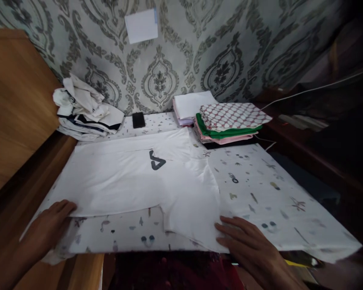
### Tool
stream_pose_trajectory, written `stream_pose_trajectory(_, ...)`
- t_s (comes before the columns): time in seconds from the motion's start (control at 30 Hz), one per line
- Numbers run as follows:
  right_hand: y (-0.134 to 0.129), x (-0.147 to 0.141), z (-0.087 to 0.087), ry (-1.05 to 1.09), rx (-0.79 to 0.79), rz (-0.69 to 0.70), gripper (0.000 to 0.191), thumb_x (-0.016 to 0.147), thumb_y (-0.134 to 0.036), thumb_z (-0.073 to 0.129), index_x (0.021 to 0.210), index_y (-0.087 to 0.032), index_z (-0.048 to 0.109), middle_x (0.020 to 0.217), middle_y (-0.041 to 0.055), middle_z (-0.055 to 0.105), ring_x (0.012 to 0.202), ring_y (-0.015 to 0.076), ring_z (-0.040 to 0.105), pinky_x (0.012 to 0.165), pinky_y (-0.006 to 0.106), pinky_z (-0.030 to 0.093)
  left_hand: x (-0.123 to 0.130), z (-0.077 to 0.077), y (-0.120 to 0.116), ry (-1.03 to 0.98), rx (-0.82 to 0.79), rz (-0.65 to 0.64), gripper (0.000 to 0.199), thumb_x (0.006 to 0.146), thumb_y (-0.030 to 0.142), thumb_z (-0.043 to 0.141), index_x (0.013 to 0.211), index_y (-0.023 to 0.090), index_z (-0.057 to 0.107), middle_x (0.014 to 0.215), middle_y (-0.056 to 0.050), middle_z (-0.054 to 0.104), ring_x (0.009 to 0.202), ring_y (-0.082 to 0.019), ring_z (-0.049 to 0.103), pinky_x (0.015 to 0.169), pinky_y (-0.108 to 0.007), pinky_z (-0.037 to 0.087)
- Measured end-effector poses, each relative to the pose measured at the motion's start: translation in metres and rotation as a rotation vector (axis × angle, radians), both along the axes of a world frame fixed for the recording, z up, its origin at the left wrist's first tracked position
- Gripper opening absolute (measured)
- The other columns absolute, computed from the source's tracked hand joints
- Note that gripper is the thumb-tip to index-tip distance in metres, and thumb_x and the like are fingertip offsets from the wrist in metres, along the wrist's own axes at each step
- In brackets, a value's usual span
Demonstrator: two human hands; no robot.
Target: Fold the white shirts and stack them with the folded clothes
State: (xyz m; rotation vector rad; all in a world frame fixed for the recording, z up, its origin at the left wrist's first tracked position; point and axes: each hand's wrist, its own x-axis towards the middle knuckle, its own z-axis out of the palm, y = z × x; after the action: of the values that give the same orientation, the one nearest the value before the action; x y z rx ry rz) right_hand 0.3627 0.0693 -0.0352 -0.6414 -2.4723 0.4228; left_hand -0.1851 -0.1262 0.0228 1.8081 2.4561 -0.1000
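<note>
A white T-shirt point(117, 181) with a dark angular logo lies spread sideways on the patterned cloth. One side of it is folded over lengthwise, its hem is at the left and its shoulders are at the right. At the near hem corner my left hand point(50, 221) rests with its fingers laid on the fabric; its thumb is hidden. My right hand point(249, 243) touches the near sleeve edge with fingers stretched and a little apart. Neither hand visibly grips the cloth.
Folded clothes point(230, 117) are stacked at the back right, beside folded white fabric point(195, 104). Crumpled clothes point(87, 108) lie back left by a wooden panel point(15, 100). A black phone-like object point(138, 120) sits near the wall. A white cable point(314, 89) crosses at right.
</note>
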Motion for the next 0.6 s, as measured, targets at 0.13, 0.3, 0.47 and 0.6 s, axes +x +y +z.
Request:
stream_pose_trajectory(0.13,0.007,-0.005,0.033,0.022,-0.161,0.000,0.023,0.095,-0.027,0.055,0.109,-0.033,0.073,0.115,0.0057,0.074,0.116,0.0268,0.065,0.092,0.042,0.057,-0.026,0.002,-0.006,-0.331,0.073,0.206,0.027,0.081,0.049,0.045,0.087,0.037,0.069,0.094,0.004,0.076,0.092,-0.027,0.070,0.082,-0.036,0.055)
stream_pose_trajectory(0.3,0.071,-0.050,0.093,-0.010,-0.639,0.004,0.023,0.095,-0.042,0.055,0.097,-0.025,0.072,0.095,0.0064,0.074,0.088,0.0206,0.070,0.078,0.031,0.058,-0.044,0.036,0.027,-0.695,0.063,0.437,0.042,0.073,0.071,0.053,0.077,0.033,0.068,0.068,0.006,0.070,0.073,-0.023,0.065,0.066,-0.031,0.052)
stream_pose_trajectory(0.47,0.185,-0.149,0.100,0.436,-1.052,-0.232,0.021,0.079,-0.033,0.074,0.074,-0.020,0.059,0.064,-0.0034,0.060,0.062,0.0118,0.058,0.059,0.022,0.048,-0.070,0.061,0.101,-0.723,0.155,0.489,0.061,0.058,0.078,0.064,0.089,0.026,0.066,0.077,0.004,0.070,0.076,-0.020,0.061,0.063,-0.025,0.047)
stream_pose_trajectory(0.6,0.241,-0.187,0.078,0.487,-1.259,-0.452,0.016,0.081,-0.021,0.070,0.073,-0.019,0.056,0.055,-0.0034,0.056,0.052,0.0097,0.053,0.051,0.020,0.045,-0.096,0.039,0.129,-0.394,0.189,0.413,0.075,0.050,0.090,0.050,0.083,0.025,0.069,0.071,0.003,0.068,0.074,-0.019,0.059,0.063,-0.024,0.045)
